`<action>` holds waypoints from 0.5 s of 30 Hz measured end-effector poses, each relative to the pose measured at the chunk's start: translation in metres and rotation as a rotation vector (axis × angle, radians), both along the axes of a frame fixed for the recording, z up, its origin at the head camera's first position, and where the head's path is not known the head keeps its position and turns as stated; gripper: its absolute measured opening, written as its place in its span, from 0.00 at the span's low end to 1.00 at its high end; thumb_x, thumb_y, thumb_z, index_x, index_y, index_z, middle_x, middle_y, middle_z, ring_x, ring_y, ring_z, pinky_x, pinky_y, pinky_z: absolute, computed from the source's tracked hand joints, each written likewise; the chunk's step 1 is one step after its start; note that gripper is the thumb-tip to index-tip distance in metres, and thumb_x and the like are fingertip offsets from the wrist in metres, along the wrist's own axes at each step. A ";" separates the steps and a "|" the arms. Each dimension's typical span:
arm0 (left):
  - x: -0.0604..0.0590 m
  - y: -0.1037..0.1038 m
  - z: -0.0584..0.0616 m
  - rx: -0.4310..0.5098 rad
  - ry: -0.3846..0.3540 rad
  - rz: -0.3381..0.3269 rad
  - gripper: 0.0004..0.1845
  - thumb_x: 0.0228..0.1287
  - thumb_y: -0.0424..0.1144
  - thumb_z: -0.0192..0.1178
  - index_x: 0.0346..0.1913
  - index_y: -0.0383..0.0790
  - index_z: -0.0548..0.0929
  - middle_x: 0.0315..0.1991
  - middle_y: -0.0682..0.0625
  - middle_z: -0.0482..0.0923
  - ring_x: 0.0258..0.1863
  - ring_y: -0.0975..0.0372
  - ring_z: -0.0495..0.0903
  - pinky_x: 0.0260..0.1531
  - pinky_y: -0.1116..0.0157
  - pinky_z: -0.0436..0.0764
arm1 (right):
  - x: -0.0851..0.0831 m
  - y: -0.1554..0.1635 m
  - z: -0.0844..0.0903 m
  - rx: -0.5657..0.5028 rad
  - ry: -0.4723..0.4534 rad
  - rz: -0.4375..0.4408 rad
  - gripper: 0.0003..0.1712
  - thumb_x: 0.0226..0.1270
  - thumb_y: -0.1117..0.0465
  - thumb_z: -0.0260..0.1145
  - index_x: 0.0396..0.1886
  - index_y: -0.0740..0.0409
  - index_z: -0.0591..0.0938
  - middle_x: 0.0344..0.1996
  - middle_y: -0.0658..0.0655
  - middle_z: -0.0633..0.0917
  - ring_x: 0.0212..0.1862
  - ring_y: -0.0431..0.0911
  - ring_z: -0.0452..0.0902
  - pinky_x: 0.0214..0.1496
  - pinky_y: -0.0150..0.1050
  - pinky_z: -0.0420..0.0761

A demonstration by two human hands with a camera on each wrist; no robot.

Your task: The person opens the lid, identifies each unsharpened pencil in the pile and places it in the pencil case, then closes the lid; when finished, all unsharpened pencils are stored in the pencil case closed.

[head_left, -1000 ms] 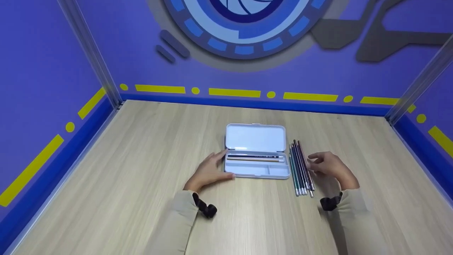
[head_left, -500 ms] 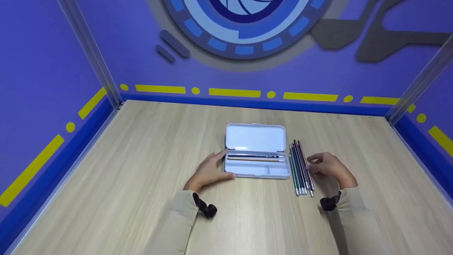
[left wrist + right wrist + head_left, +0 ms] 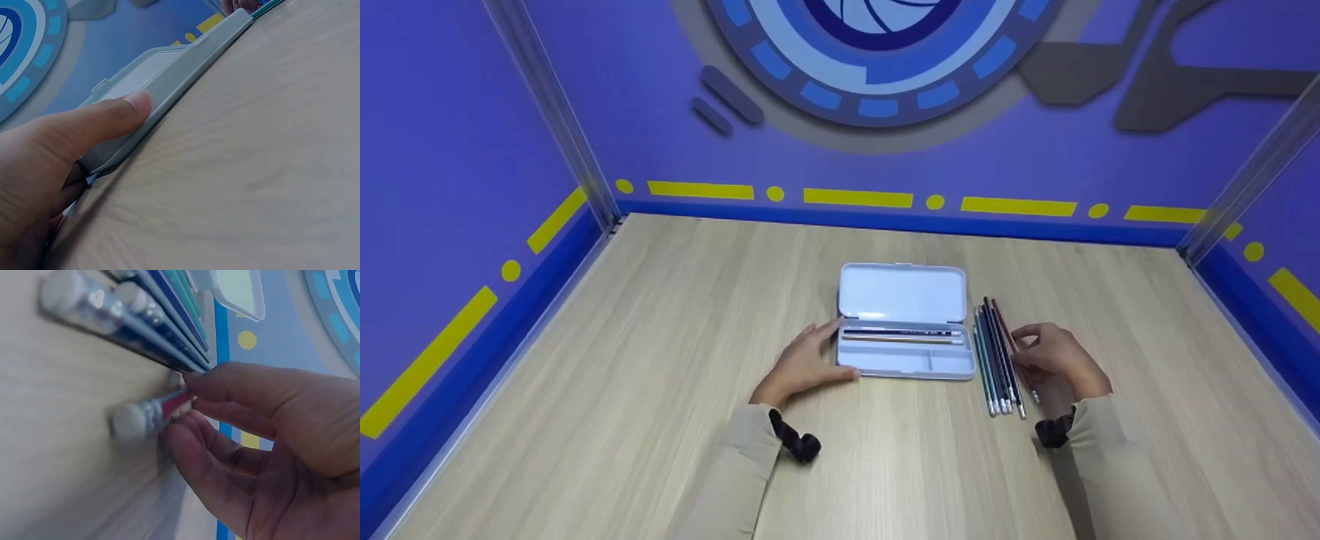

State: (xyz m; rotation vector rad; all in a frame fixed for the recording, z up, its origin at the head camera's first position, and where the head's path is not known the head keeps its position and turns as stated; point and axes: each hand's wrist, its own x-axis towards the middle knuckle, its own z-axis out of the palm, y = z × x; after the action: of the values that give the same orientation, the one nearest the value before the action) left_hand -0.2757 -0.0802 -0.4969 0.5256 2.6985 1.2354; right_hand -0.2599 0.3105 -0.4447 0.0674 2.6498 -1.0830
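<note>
A white pencil case (image 3: 885,360) lies with its lid (image 3: 901,292) laid back. Two pencils rest in its rear slot, one dark (image 3: 885,331) and one golden (image 3: 885,339). My left hand (image 3: 801,364) holds the left end of the case, thumb along the front wall and fingers at the far left corner. To the right of the case lies a row of several pencils (image 3: 996,367), eraser ends toward me. My right hand (image 3: 1057,354) pinches a red pencil (image 3: 175,401) at the right side of that row; its white eraser (image 3: 129,423) sticks out below the fingers.
The wooden table (image 3: 697,315) is bounded by a blue-purple back wall (image 3: 810,161) and side walls with yellow marks. A black wrist camera (image 3: 802,448) sits on the left wrist, another (image 3: 1054,431) on the right.
The red pencil has come apart from the row, its eraser end swinging to the right as my right fingers draw it. My left hand and the case stay where they were.
</note>
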 end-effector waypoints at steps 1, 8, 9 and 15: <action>0.000 0.000 0.000 0.001 -0.002 -0.001 0.53 0.44 0.60 0.73 0.74 0.51 0.60 0.73 0.44 0.60 0.74 0.40 0.50 0.72 0.44 0.54 | 0.000 0.000 0.000 -0.001 0.003 0.003 0.30 0.59 0.67 0.64 0.60 0.77 0.71 0.28 0.59 0.81 0.24 0.41 0.78 0.26 0.36 0.82; 0.000 0.000 0.001 0.003 -0.005 0.001 0.52 0.44 0.59 0.73 0.74 0.52 0.61 0.73 0.45 0.60 0.74 0.40 0.50 0.72 0.44 0.54 | -0.001 0.002 0.000 0.008 -0.005 0.008 0.31 0.60 0.67 0.65 0.61 0.77 0.70 0.30 0.61 0.82 0.26 0.41 0.79 0.29 0.37 0.85; 0.000 0.000 0.001 0.005 -0.006 0.001 0.52 0.44 0.59 0.73 0.74 0.52 0.61 0.73 0.45 0.60 0.74 0.40 0.50 0.72 0.44 0.54 | -0.001 0.002 0.000 0.010 -0.007 0.008 0.31 0.59 0.67 0.65 0.61 0.77 0.70 0.31 0.61 0.83 0.26 0.41 0.79 0.29 0.37 0.85; 0.000 0.000 0.000 0.008 -0.011 0.003 0.53 0.44 0.59 0.73 0.74 0.51 0.60 0.73 0.46 0.61 0.74 0.41 0.50 0.72 0.45 0.54 | -0.002 0.004 0.000 -0.024 -0.014 0.015 0.32 0.59 0.67 0.64 0.62 0.77 0.70 0.27 0.57 0.83 0.25 0.40 0.79 0.28 0.36 0.84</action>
State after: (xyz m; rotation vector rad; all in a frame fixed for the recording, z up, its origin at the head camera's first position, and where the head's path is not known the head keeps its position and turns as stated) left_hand -0.2757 -0.0805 -0.4965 0.5149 2.6870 1.2471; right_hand -0.2617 0.3142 -0.4452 0.0506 2.6200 -1.1048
